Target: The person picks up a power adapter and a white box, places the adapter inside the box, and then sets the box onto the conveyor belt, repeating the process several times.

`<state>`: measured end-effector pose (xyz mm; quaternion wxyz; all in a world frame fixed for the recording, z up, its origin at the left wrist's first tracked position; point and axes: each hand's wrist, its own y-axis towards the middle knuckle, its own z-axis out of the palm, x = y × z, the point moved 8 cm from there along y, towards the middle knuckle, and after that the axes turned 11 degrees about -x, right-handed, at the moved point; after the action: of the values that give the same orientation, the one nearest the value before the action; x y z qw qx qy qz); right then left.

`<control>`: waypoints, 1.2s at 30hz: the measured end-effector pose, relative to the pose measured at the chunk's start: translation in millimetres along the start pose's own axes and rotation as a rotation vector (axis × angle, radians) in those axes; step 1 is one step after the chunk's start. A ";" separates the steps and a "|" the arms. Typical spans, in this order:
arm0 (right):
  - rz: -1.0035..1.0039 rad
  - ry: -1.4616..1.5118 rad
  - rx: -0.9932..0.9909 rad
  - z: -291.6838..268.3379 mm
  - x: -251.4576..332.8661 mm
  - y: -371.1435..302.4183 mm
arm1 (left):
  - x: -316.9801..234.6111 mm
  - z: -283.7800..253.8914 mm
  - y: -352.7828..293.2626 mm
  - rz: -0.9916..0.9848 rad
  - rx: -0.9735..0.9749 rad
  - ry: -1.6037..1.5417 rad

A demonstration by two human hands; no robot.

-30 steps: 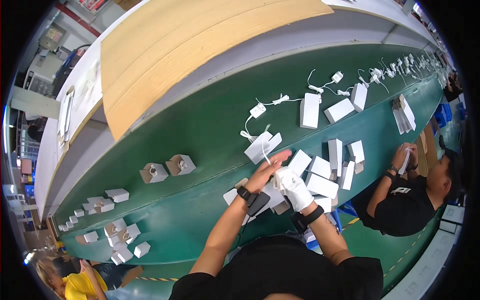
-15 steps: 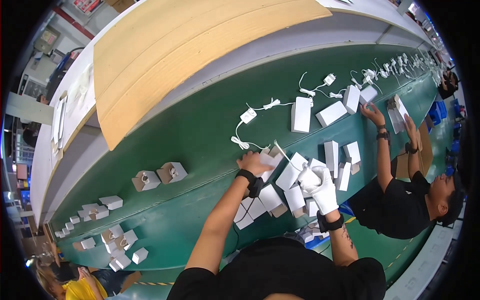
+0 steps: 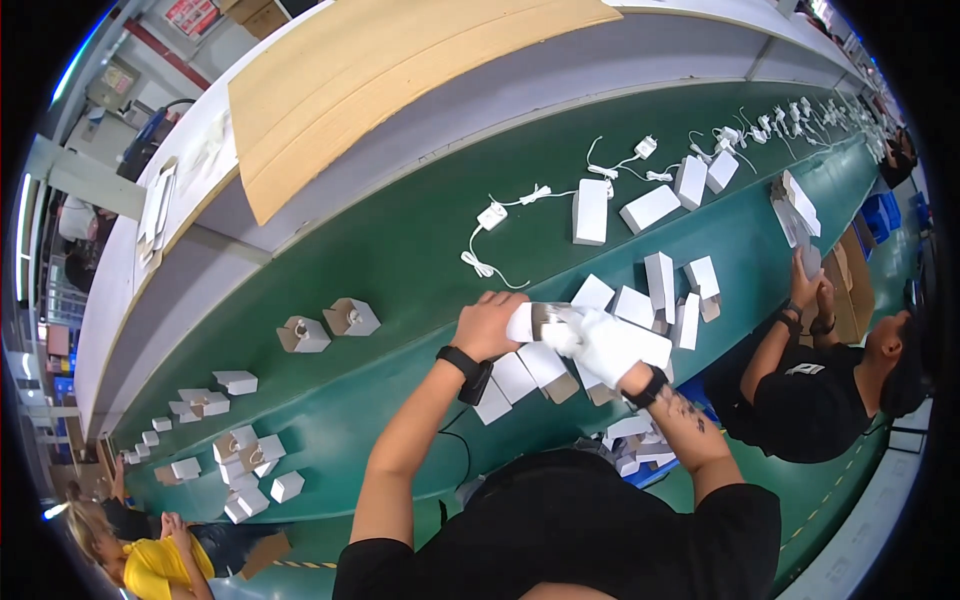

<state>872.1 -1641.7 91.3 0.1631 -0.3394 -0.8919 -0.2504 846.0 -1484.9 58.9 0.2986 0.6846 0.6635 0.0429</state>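
Observation:
My bare left hand [image 3: 487, 326] is closed around a small white box [image 3: 522, 324] held sideways above the bench, its open end facing right. At that open end is my right hand [image 3: 603, 343] in a white glove, fingers bunched around a white charger, mostly hidden by the glove and blurred. Under and around both hands lie several white boxes [image 3: 513, 377], some with brown inner flaps showing. Just beyond my left hand, a white charger with a bundled cable [image 3: 491, 215] lies on the green belt.
Open boxes [image 3: 354, 317] with chargers inside stand to the left along the green bench [image 3: 330, 410]. More chargers [image 3: 765, 127] trail off to the far right. A cardboard sheet [image 3: 400, 90] covers the shelf beyond. Co-workers sit at right [image 3: 800, 400] and lower left [image 3: 160, 570].
My left hand has lifted a white box off the pile and moved slightly left. My gloved right hand has come left with the charger to meet the box's open end.

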 end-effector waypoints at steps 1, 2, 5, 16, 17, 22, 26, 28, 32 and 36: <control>-0.143 -0.055 0.015 9.9 6.4 4.6 | -9.6 -7.3 -1.0 -0.009 0.052 -0.070; -0.285 -0.110 0.030 17.6 12.6 6.7 | -15.7 -8.3 -3.9 -0.017 0.104 -0.142; -0.420 -0.010 0.174 37.2 22.8 14.3 | -13.5 -9.7 -21.2 -0.075 0.153 -0.216; -0.458 -0.104 0.382 50.8 68.3 58.6 | 29.6 -9.1 -31.3 -0.235 -0.098 -0.397; -0.430 -0.053 0.413 54.5 69.8 71.9 | 42.1 -15.7 -31.6 -0.227 -0.154 -0.297; -0.536 -0.015 -0.290 52.9 27.1 171.3 | 176.5 -25.6 -42.2 -0.551 -0.516 -0.633; -0.536 -0.238 -0.340 124.7 -13.5 239.2 | 250.1 13.5 -64.5 -0.739 -0.583 -0.870; -0.515 -0.453 -0.158 164.0 -28.3 252.5 | 256.4 20.0 -68.8 -0.768 -0.540 -0.811; -0.086 -0.194 0.169 170.2 -49.6 255.7 | 204.8 -31.6 -94.5 -0.692 -0.844 -0.324; -0.264 0.155 -0.029 87.8 26.9 210.1 | 134.7 -13.4 -133.0 -0.957 -0.852 -1.043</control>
<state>986.5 -1443.3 102.2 0.1920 -0.2010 -0.9100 -0.3078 738.0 -1362.2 -37.5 0.7882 0.0880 0.5865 -0.1645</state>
